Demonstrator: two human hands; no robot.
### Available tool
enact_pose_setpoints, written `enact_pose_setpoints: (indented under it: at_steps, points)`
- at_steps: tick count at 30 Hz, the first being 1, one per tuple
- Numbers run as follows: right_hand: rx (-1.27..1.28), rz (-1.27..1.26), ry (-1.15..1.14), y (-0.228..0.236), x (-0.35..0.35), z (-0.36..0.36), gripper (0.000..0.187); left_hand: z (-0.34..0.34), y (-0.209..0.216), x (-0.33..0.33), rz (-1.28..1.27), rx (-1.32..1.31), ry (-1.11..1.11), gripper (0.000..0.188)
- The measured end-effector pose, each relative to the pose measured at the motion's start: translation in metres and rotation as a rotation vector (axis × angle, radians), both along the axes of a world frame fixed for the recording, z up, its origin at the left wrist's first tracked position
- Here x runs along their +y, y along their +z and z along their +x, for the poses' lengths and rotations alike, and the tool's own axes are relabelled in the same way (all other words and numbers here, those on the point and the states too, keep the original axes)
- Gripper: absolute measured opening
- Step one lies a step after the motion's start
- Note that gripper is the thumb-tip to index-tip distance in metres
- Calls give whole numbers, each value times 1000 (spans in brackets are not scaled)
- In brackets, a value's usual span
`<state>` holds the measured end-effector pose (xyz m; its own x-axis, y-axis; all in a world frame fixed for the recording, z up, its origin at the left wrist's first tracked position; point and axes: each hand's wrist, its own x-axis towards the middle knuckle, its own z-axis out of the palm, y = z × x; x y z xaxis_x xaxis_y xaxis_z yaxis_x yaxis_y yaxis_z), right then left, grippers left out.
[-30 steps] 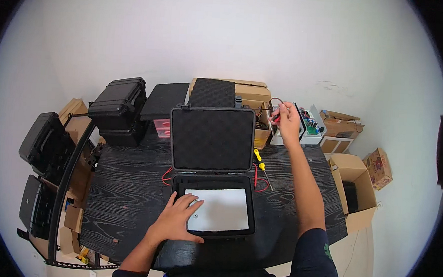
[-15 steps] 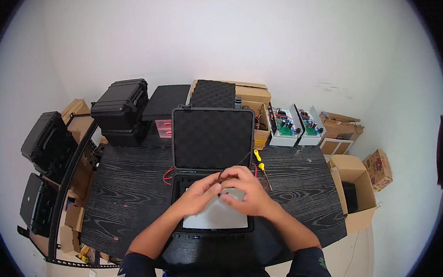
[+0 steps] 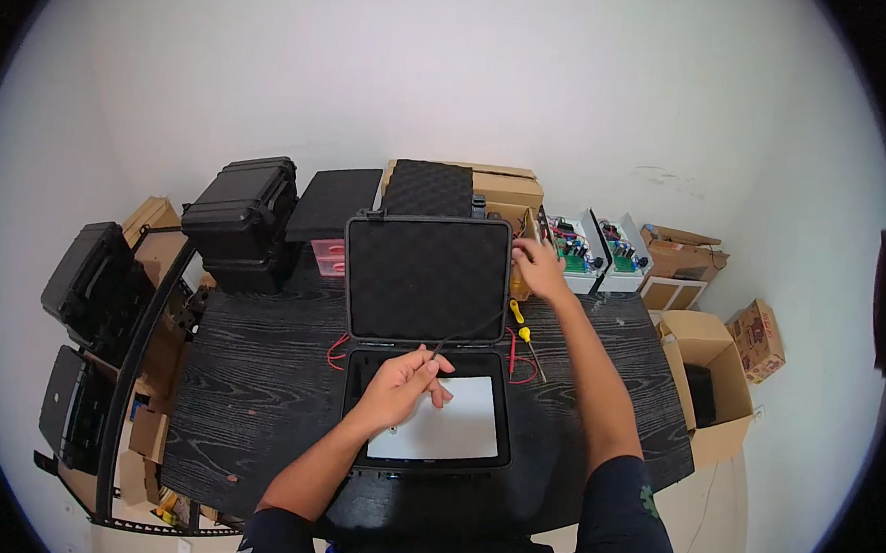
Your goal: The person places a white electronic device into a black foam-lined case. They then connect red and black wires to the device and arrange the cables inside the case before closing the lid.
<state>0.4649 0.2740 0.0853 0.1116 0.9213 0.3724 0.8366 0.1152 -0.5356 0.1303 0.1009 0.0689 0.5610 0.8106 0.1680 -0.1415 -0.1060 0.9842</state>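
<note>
My left hand (image 3: 404, 390) is closed, pinching a thin black cable (image 3: 460, 335) over an open black hard case (image 3: 508, 420). From those fingers the cable runs up and right across the foam-lined lid (image 3: 425, 281). A white flat panel (image 3: 445, 432) lies in the case's base, partly under my left hand. My right hand (image 3: 541, 267) is at the cardboard box (image 3: 522, 219) behind the lid's right edge. Its fingers are bent together at the box's front rim; what they grip, if anything, is too small to make out.
Yellow-handled screwdrivers (image 3: 525, 335) and red wires (image 3: 512, 352) lie right of the case. Two white housings with green circuit boards (image 3: 574, 253) stand at the back right. Black cases (image 3: 241, 211) are stacked at the back left. An open carton (image 3: 720, 431) stands off the table's right edge.
My right hand has left my left hand above the panel and moved far and right to the cardboard box. My left hand has stayed over the case with the cable, and more panel shows.
</note>
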Motion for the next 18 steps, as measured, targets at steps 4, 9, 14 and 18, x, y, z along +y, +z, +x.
enact_pose_setpoints:
  at_steps: [4, 9, 14, 18]
  points:
    - [51, 51, 44, -26, 25, 12, 38, 0, 9, -4, -11, 33, -7, 36]
    - [227, 598, 239, 18, -18, 15, 55, -6, 4, -5, -3, 37, 17, 36]
    - [114, 769, 51, 55, -82, 26, 57, -4, 4, -6, 55, -49, 31, 38]
    - [138, 697, -25, 52, -125, 26, 45, -4, 4, -7, 48, -208, 1, 40]
